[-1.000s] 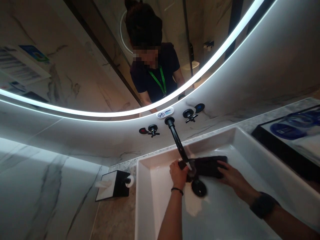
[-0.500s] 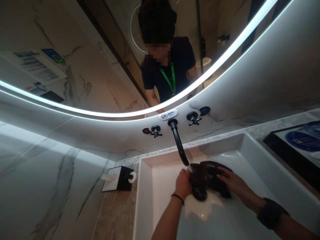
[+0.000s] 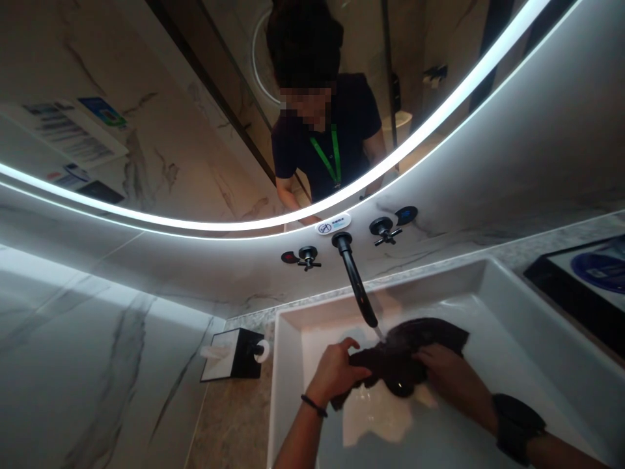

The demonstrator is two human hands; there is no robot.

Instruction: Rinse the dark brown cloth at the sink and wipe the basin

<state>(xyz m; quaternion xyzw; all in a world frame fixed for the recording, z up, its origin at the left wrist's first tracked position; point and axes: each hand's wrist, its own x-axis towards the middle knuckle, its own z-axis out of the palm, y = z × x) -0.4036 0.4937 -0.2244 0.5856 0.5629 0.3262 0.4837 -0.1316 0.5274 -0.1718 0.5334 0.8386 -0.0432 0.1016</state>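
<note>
A dark cloth (image 3: 415, 339) is bunched up in the white rectangular basin (image 3: 288, 365), right under the end of the black wall spout (image 3: 356, 280). A thin stream of water runs from the spout onto the cloth. My left hand (image 3: 334, 372) grips the cloth's left end. My right hand (image 3: 446, 378) presses and holds its right part. A black band sits on my left wrist and a wide dark band on my right wrist.
Two black cross handles (image 3: 307, 256) (image 3: 385, 228) flank the spout on the marble wall. A lit curved mirror (image 3: 244, 111) above reflects a person in a dark shirt. A black tissue box (image 3: 232, 355) stands left of the basin; a black tray (image 3: 576, 280) lies at the right.
The cloth, stretched flat a second ago, is now gathered into a bunch between my hands. Both hands have drawn nearer to me.
</note>
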